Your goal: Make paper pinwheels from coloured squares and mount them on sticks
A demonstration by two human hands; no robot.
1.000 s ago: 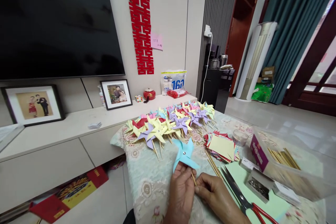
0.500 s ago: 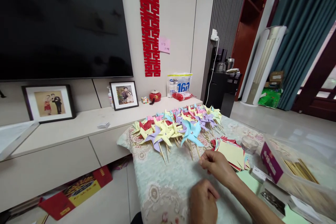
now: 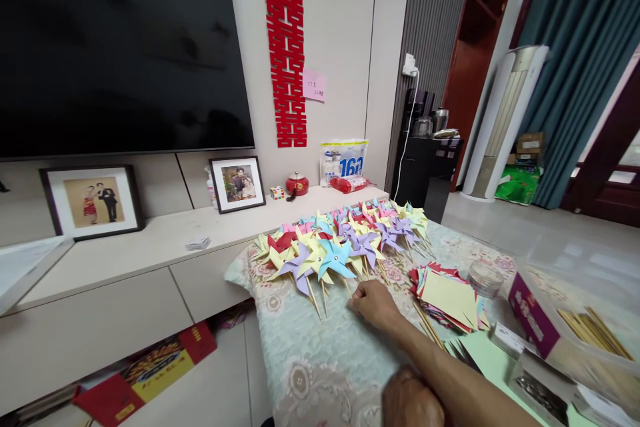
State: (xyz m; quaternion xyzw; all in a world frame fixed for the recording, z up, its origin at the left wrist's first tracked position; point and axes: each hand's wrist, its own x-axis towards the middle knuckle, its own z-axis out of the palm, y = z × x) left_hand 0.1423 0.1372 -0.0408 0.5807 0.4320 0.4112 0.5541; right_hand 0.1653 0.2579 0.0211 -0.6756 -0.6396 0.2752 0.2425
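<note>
My right hand [image 3: 374, 304] pinches the thin wooden stick of a light-blue paper pinwheel [image 3: 336, 258]. The pinwheel's head rests in front of the others in the bunch, close to a pale yellow one [image 3: 313, 255] and a purple one [image 3: 300, 269]. Low in the view, my left hand [image 3: 413, 399] is near the cloth under my right forearm, blurred and cut off by the frame edge. It looks curled, but its fingers do not show clearly. Many pinwheels in purple, yellow, red, pink and blue crowd the far part of the table.
Cut paper squares [image 3: 450, 297] are stacked to the right, with loose sticks [image 3: 429, 325] and scissors [image 3: 465, 355] nearby. A clear plastic box [image 3: 560, 320] holds more sticks. A small open box [image 3: 543, 383] contains dark metal pieces. Behind, a cabinet carries framed photos [image 3: 237, 184].
My right hand has moved left with the light-blue pinwheel, bringing it beside the yellow and purple ones. My left hand has shifted down and right, under the right forearm.
</note>
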